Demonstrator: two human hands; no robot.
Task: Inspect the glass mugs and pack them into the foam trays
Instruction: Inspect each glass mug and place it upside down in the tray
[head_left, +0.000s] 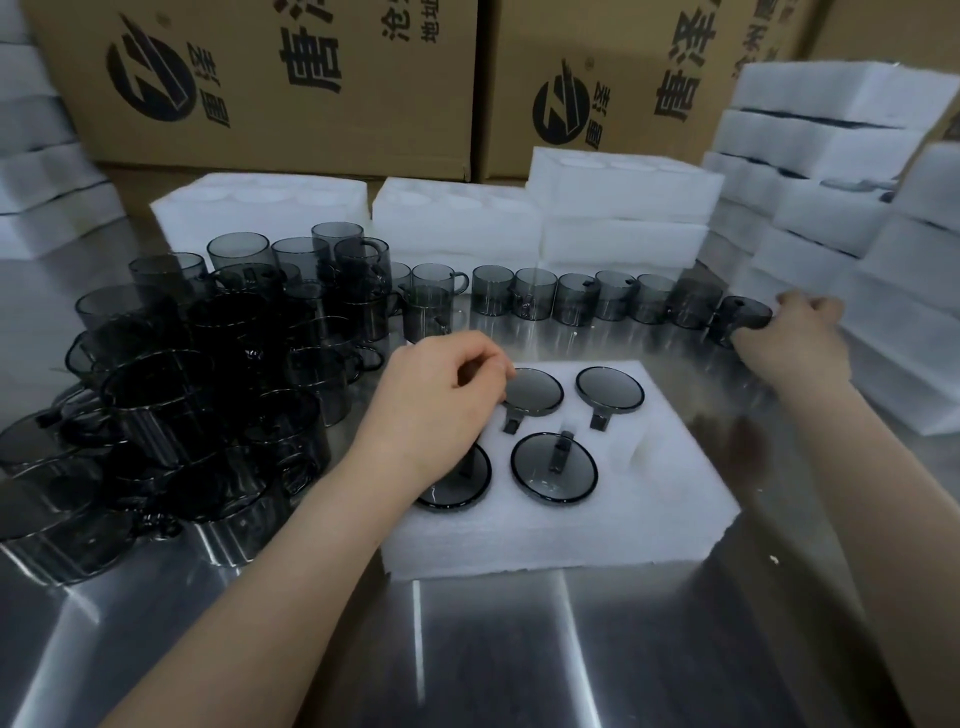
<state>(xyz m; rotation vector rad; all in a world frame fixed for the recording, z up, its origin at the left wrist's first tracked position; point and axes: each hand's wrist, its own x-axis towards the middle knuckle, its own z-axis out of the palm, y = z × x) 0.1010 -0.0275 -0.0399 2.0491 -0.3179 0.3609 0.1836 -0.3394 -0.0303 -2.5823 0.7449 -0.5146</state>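
Head view: four mugs sit in the wells of the tray (649, 499) at the middle of the table (519, 649). Over it, the left hand (441, 400) has its fingers curled at the rim of the far-left mug (537, 391); whether they pinch it I cannot tell. Further right, the right hand (800, 332) wraps its fingers round the end mug (740, 318), at the right end of the far row (576, 299). More mugs lie in a pile (208, 374) at left. Foam stacks (810, 156) stand far and right, with boxes (311, 104) behind.
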